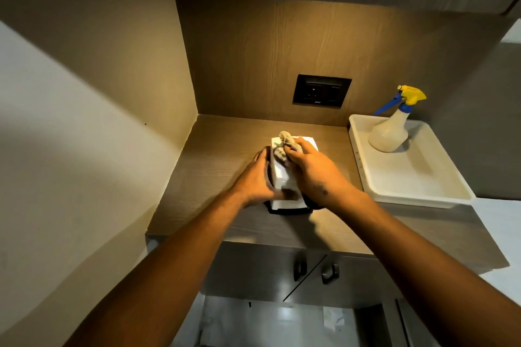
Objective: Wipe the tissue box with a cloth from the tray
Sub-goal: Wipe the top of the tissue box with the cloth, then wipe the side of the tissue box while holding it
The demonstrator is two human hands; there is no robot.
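A white tissue box with a dark base stands on the wooden counter, in the middle of the view. My left hand grips the box's left side and holds it steady. My right hand lies over the top of the box, closed on a crumpled beige cloth that is pressed against the top near the far end. Both hands hide most of the box's top and near end. A white tray stands to the right of the box.
A spray bottle with a yellow and blue trigger stands at the back of the tray. A black wall socket is set in the back panel. Walls close the left side, a cabinet hangs overhead, and cabinet doors with dark handles lie below the counter edge.
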